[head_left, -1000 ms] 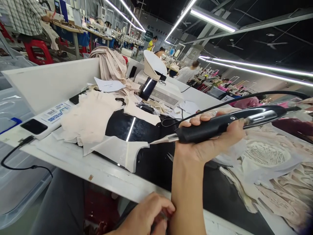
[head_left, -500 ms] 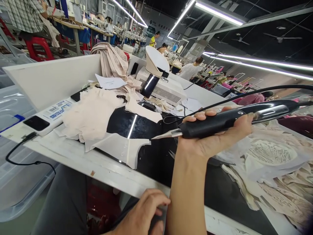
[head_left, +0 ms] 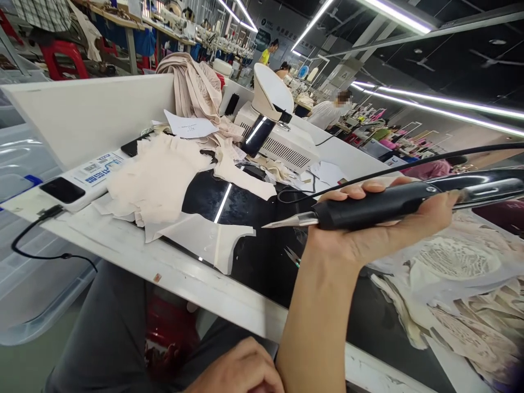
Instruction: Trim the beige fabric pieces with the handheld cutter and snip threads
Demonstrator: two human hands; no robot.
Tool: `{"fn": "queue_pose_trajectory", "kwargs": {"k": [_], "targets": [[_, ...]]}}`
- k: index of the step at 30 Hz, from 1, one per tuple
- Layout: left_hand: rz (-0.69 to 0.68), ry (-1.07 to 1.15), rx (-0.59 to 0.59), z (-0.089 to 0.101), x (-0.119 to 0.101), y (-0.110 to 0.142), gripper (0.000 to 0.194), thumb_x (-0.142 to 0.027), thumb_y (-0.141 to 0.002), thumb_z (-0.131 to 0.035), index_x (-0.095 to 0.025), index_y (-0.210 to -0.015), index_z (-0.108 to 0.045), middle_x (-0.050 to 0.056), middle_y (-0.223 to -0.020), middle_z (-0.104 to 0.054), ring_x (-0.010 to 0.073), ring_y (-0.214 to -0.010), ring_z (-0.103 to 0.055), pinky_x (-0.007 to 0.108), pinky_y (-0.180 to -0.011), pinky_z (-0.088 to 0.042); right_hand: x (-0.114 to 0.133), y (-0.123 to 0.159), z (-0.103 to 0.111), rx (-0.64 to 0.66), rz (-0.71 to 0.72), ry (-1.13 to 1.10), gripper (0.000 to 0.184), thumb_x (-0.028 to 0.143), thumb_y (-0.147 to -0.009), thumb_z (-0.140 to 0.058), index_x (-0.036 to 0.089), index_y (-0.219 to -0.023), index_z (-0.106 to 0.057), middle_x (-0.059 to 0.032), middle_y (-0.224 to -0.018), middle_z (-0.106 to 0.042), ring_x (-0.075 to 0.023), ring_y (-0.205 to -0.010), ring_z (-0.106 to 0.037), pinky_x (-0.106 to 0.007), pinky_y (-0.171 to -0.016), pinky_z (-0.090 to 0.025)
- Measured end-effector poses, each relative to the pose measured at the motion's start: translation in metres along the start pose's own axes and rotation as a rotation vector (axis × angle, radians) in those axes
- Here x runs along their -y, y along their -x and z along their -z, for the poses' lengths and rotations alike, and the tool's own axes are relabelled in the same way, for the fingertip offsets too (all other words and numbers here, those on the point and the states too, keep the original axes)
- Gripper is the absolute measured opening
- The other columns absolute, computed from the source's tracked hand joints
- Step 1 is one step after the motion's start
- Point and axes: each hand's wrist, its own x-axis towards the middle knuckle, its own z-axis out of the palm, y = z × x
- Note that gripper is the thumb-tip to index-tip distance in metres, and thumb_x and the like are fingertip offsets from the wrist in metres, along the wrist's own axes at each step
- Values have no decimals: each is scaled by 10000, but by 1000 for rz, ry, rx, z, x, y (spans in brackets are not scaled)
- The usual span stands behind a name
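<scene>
My right hand (head_left: 409, 224) is closed around a thick black pen-shaped tool (head_left: 368, 206) with a pointed metal tip and a cable at its back end. The tip points left, above a glossy black plate (head_left: 254, 262) and just right of the edge of a thin white fabric piece (head_left: 196, 237). Under it, small pointed metal blades (head_left: 292, 255) show beside my right wrist. Low in view, my left hand (head_left: 243, 368) is loosely curled beside my right forearm, over my lap; its fingertips are cut off and nothing shows in it.
Stacked pale fabric pieces (head_left: 153, 172) lie left of the plate. A phone (head_left: 62, 191) rests on a white box. Behind stands a white vented machine (head_left: 286, 147); cut lace fabric (head_left: 458, 259) is heaped right. A black cable (head_left: 368, 173) arcs over the table. Co-workers sit farther back.
The view has shifted slightly. My right hand and the tool appear farther right, and the tip is a little higher. My left hand has sunk lower, its fingers more curled.
</scene>
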Motion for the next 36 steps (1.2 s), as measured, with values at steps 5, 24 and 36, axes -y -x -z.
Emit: {"fn": "queue_pose_trajectory", "kwargs": {"k": [5,24,36], "targets": [[-24,41,-89,4,-6,-7,642,-34,-926,-601,-252,-1529,-562,120,-1279,-640,226,-1140,-664,293,-921,-608,0,7,-8,-24,26,-94,375,485,-1019,-592,207,-769,-626,96,-615,-564,-25,-424,-524,-108,-356,-422],[287,348,-183,-9,-30,-37,424,-265,-877,-831,-179,-1259,-668,-49,-856,-555,110,-717,-496,228,-664,-393,-4,11,-11,37,6,-129,425,530,-993,-695,205,-730,-619,117,-577,-580,-19,-385,-549,-93,-328,-446],[402,279,-295,-16,-47,-39,372,-114,-803,-787,-225,-1038,-521,-112,-744,-471,104,-661,-426,250,-637,-353,-2,19,-18,-27,-42,-109,388,544,-977,-684,215,-786,-607,127,-572,-568,-14,-378,-512,-99,-341,-421]]}}
